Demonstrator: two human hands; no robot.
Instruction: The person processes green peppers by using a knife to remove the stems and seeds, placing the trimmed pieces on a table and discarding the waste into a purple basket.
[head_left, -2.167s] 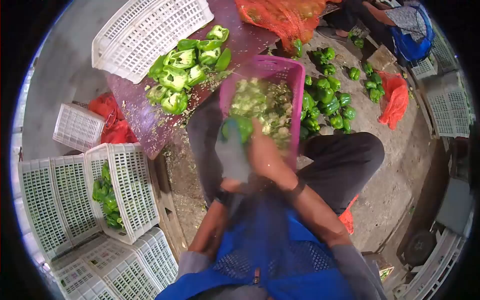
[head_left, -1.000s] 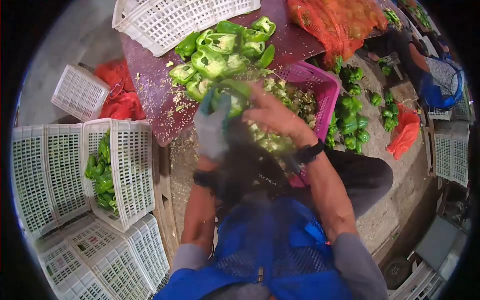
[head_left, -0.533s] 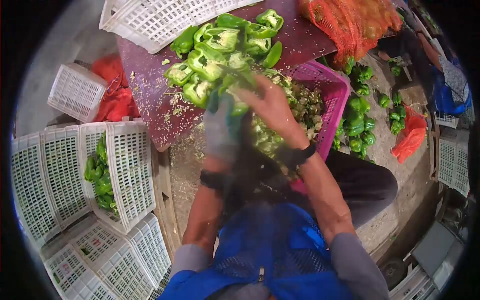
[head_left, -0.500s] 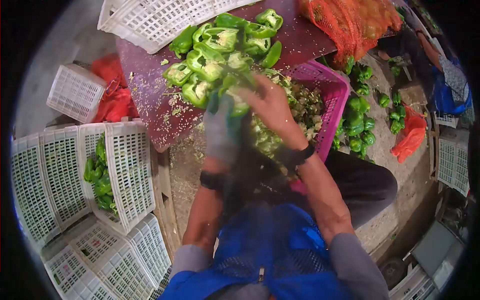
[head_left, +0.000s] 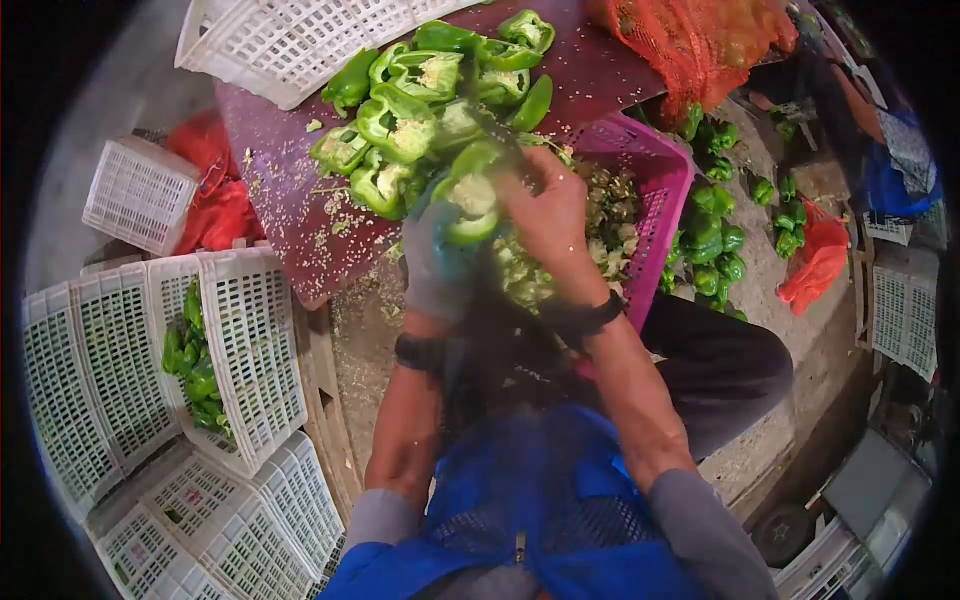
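Cupped in the grey and teal glove of my left hand (head_left: 432, 262) is a cut green bell pepper (head_left: 474, 195), its pale seed core facing up. My bare right hand (head_left: 552, 215) is closed at the pepper's right side, fingertips against its core. What those fingers pinch is hidden. Beyond my hands, cut green bell pepper halves (head_left: 400, 122) lie heaped on a dark red tabletop (head_left: 275, 185) strewn with seeds. Below and right of my right hand, a pink crate (head_left: 664, 215) holds pale pepper cores and scraps (head_left: 612, 200). A dark smear blurs the middle of the view.
A white crate (head_left: 290, 55) stands at the table's far side, near an orange mesh sack (head_left: 700, 45). White crates (head_left: 255, 340) crowd the left, one with green peppers. Whole peppers (head_left: 705, 240) and a red mesh bag (head_left: 815, 255) lie on the right floor.
The pepper has come up into clearer view in my left hand, its core turned upward. My right hand has shifted slightly right and its fingers have curled in. The whole view has shifted slightly.
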